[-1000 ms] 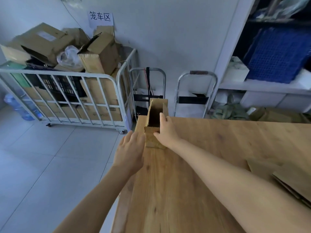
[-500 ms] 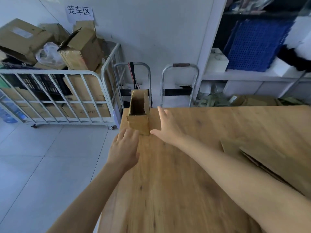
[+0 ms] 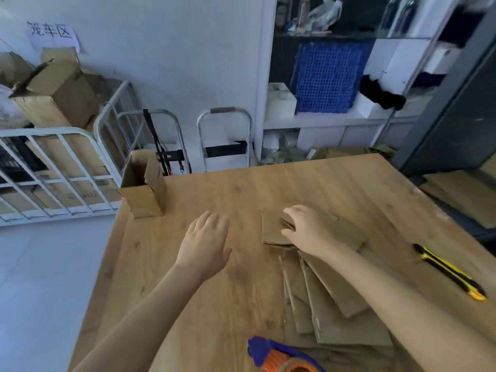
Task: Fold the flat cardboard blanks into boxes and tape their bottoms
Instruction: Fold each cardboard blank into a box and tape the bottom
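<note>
A small folded cardboard box [image 3: 142, 196] stands upright with its top open at the far left corner of the wooden table [image 3: 241, 189]. A fanned pile of flat cardboard blanks [image 3: 330, 299] lies right of the table's middle. My right hand [image 3: 306, 230] rests on the far end of the pile, fingers and thumb curled around the edge of the top blank [image 3: 272, 229]. My left hand [image 3: 206, 242] hovers flat over bare wood left of the pile, fingers spread, holding nothing.
A blue and orange tape dispenser [image 3: 279, 354] lies at the near edge. A yellow and black utility knife [image 3: 451, 272] lies to the right. A white cage cart [image 3: 53, 162] full of boxes and two hand trolleys [image 3: 225, 135] stand beyond the table, and shelves [image 3: 335, 116] at the back right.
Both hands have left the folded box, which stays at the corner. My view swung right; the right hand moved to the blank pile and closed on the top blank, the left followed.
</note>
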